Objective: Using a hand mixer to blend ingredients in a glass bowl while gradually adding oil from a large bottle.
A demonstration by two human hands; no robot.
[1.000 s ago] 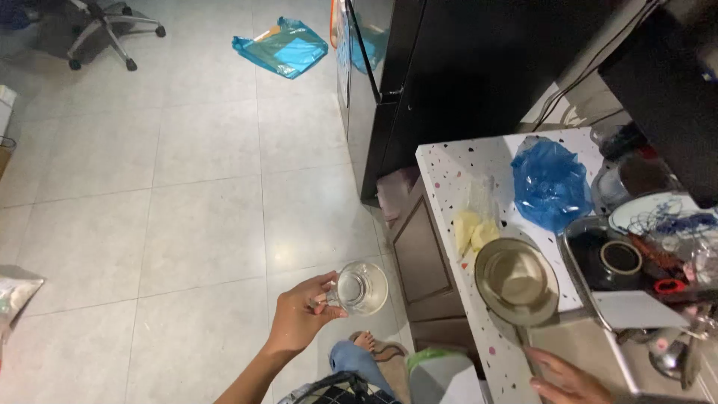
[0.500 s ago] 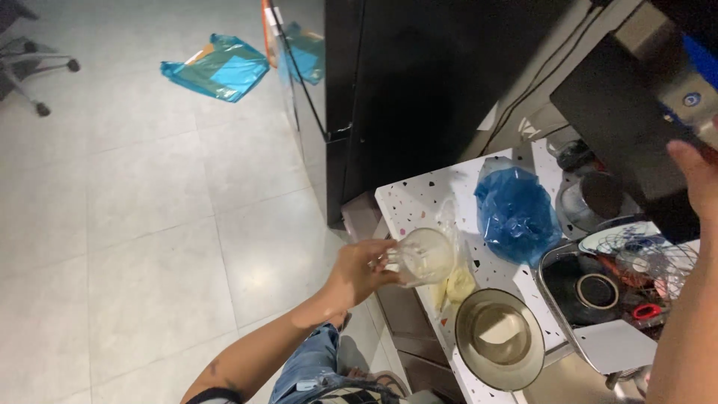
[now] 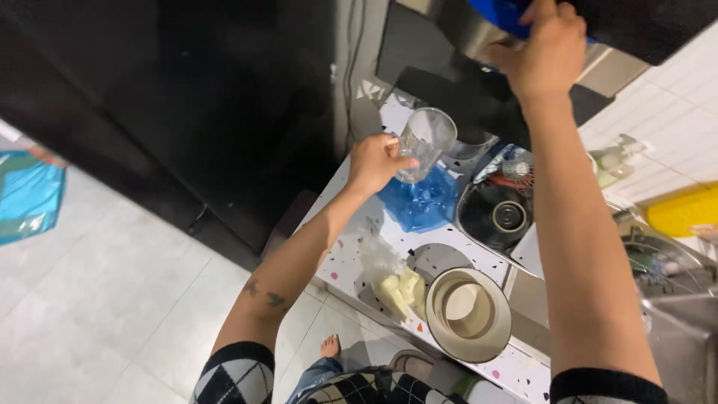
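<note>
A clear, empty drinking glass (image 3: 425, 144) is held tilted in the air above the far end of a white speckled bench (image 3: 345, 262), the left hand (image 3: 374, 161) closed around its lower part with fingers wrapped on the side, apparently to keep it clear of the crowded surface. The right hand (image 3: 544, 51) is raised overhead, its fingers curled on a blue object (image 3: 502, 15) at the edge of a dark overhead unit (image 3: 636, 22); whether that grip is firm cannot be told from this angle. Directly below the glass lies a crumpled blue plastic bag (image 3: 419, 206), and nearer the person a clear plastic bag of pale yellow pieces (image 3: 396, 288) sits just beside a round beige bowl-shaped lid (image 3: 468, 314) resting upside down. To the right of the blue bag, a dark round pan (image 3: 497, 217) holds a small metal ring, with a steel sink (image 3: 673, 299) and a yellow container (image 3: 684, 209) beyond it. White wall tiles back the bench. A tall black refrigerator (image 3: 187, 105) stands to the left, and pale grey floor tiles (image 3: 97, 299) spread below, where another blue bag (image 3: 26, 194) lies well apart. A bare foot (image 3: 330, 346) shows near the bench's base.
</note>
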